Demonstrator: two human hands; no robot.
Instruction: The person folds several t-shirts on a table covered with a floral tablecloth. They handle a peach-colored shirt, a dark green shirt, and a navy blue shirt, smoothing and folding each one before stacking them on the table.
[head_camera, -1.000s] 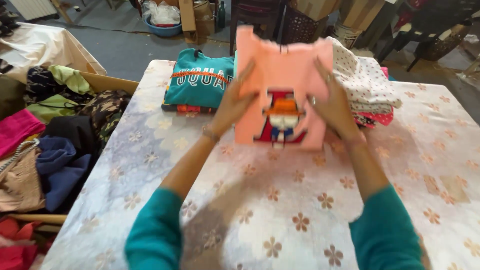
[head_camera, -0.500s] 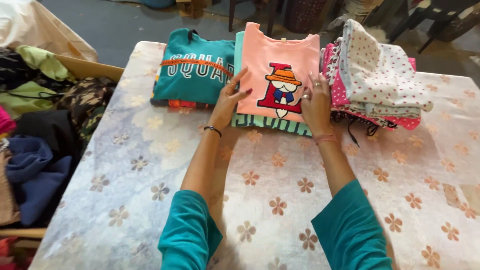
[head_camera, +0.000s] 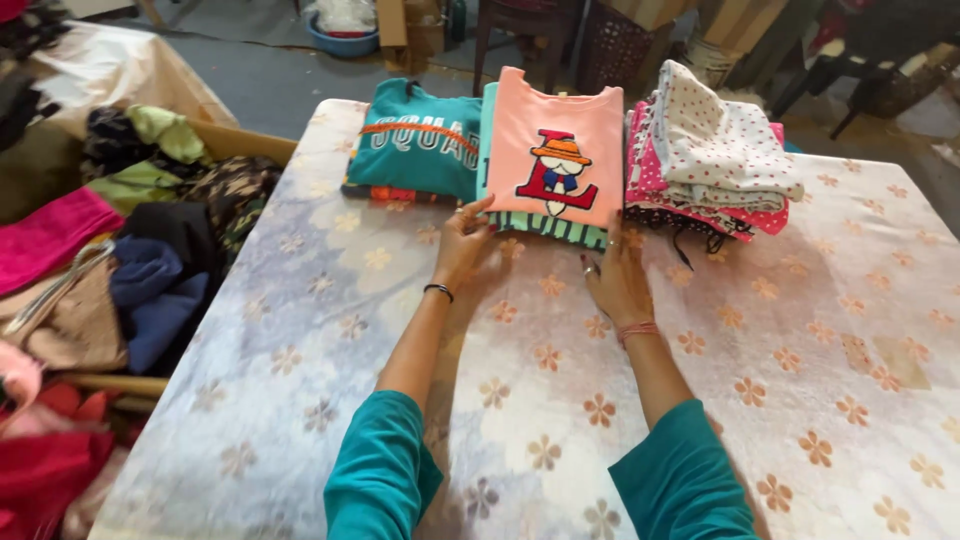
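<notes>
- Flower-patterned cloth covers the table (head_camera: 300, 330), which stands in a cluttered room with chairs and boxes beyond its far edge.
- At the far middle of the table lies a folded peach T-shirt (head_camera: 560, 140) with a cartoon letter print, resting on top of a striped teal garment (head_camera: 560, 228).
- The left hand (head_camera: 465, 245) is open, its fingertips touching the near left corner of that stack; it grasps nothing.
- The right hand (head_camera: 617, 280) lies open and flat on the cloth just beside the stack's near right corner, empty.
- Just left of the peach T-shirt sits a folded teal sweatshirt (head_camera: 420, 145).
- To the right is a pile of folded polka-dot clothes (head_camera: 715, 160), white on top and pink beneath.
- Off the table's left side, a heap of loose clothes (head_camera: 110, 260) fills a box.
</notes>
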